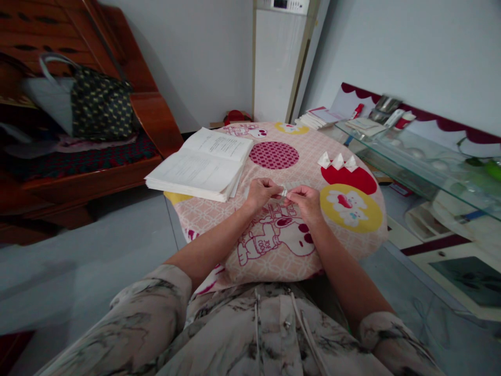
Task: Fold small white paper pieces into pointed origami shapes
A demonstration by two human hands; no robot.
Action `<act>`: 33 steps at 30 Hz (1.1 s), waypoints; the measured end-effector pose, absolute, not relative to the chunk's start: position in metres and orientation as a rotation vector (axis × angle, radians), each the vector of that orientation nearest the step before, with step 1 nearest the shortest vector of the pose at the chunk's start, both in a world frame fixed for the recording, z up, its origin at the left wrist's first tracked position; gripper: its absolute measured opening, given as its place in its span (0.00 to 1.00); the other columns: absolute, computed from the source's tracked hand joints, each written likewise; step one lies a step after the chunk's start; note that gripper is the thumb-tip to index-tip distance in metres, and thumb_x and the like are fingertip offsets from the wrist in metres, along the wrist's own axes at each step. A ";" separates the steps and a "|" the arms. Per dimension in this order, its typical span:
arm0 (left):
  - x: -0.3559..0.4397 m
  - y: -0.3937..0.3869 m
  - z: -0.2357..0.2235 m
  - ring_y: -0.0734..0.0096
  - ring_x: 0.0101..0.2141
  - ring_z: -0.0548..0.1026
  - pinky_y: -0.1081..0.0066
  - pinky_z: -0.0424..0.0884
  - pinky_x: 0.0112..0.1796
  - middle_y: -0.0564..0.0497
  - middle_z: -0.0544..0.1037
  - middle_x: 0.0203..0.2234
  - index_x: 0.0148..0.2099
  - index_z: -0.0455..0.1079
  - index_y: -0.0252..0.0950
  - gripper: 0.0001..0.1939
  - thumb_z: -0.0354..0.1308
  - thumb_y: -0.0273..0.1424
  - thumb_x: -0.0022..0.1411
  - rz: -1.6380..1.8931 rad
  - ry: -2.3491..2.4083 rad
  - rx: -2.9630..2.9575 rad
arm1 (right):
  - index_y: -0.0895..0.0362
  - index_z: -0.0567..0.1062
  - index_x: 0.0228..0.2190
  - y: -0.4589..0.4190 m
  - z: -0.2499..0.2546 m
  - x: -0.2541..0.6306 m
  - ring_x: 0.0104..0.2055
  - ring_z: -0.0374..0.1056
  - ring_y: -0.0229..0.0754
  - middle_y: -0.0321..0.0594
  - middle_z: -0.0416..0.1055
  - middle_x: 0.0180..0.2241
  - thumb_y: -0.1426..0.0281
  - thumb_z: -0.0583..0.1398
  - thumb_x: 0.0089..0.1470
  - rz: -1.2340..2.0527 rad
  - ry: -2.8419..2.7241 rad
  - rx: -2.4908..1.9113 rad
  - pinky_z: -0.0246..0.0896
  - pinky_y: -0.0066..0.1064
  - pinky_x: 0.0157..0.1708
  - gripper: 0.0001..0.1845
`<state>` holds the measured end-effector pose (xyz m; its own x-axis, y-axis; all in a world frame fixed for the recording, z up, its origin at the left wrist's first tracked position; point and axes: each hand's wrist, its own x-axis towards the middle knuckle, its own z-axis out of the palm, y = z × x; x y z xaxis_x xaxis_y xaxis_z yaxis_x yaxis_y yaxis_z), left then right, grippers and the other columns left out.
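My left hand (pixel 261 191) and my right hand (pixel 303 200) meet over the middle of a round table with a pink cartoon-print cloth (pixel 282 245). Both pinch a small folded piece of white paper (pixel 284 193) between their fingertips. Three small folded white paper pieces (pixel 337 161) stand in a row on the cloth beyond my right hand. An open stack of printed white sheets (pixel 203 164) lies on the table's left side, beyond my left hand.
A dark wooden bench (pixel 97 151) with a patterned handbag (pixel 99 104) stands at the left. A glass shelf (pixel 422 162) with bottles and papers runs along the right wall. A tall white cabinet (pixel 277 62) is at the back.
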<state>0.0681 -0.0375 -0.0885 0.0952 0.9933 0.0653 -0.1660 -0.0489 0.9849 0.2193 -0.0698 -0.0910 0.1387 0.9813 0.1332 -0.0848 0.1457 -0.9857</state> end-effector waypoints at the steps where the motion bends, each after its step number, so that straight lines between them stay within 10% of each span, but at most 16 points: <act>1: 0.068 -0.038 -0.089 0.78 0.18 0.71 0.76 0.71 0.25 0.56 0.72 0.16 0.21 0.67 0.33 0.13 0.70 0.29 0.46 1.251 0.985 1.176 | 0.55 0.75 0.19 -0.070 -0.091 0.219 0.18 0.70 0.40 0.35 0.74 0.16 0.68 0.68 0.37 1.049 -1.105 -1.104 0.68 0.30 0.22 0.07; 33: 0.068 -0.036 -0.089 0.78 0.17 0.72 0.76 0.73 0.23 0.58 0.71 0.16 0.22 0.64 0.34 0.15 0.70 0.28 0.46 1.315 0.948 1.123 | 0.58 0.76 0.22 -0.074 -0.088 0.224 0.18 0.69 0.38 0.40 0.75 0.20 0.53 0.71 0.38 1.365 -1.142 -1.130 0.62 0.26 0.12 0.21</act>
